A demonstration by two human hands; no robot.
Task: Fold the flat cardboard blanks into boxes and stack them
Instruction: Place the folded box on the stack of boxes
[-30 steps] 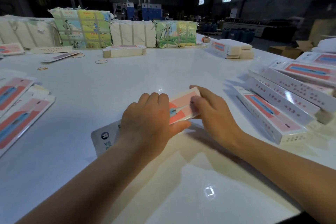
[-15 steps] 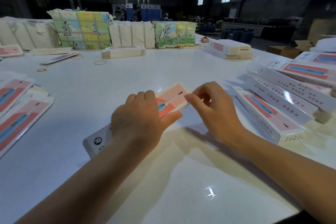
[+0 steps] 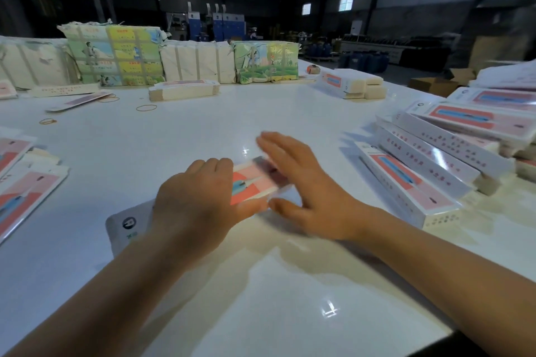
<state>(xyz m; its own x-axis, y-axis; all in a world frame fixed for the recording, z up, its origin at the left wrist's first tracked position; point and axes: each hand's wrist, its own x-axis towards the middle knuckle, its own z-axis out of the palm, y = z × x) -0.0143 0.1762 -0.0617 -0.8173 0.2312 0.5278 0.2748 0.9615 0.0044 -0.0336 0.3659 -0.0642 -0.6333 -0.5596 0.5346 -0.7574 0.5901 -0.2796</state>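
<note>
I have one pink-and-white box blank (image 3: 255, 182) lying lengthwise on the white tabletop (image 3: 203, 130) just in front of me, and I judge it only partly formed. My left hand (image 3: 197, 200) lies over its middle with fingers curled down onto the card, the thumb running along its near edge, so it grips the piece. My right hand (image 3: 301, 182) has its fingers straight and spread over the far end, apparently pressing an end flap flat. To my right sits a row of finished boxes (image 3: 420, 177), leaning and stacked against one another, with more behind them, so a good share of the work looks done. To my left a pile of flat blanks (image 3: 26, 191) waits, cut off by the frame edge, so I cannot count what remains. My right hand is motion-blurred, and it hides the end flap entirely; whether that flap is tucked in I cannot tell. My left hand covers the blank's centre, so its side folds are also out of sight.
</note>
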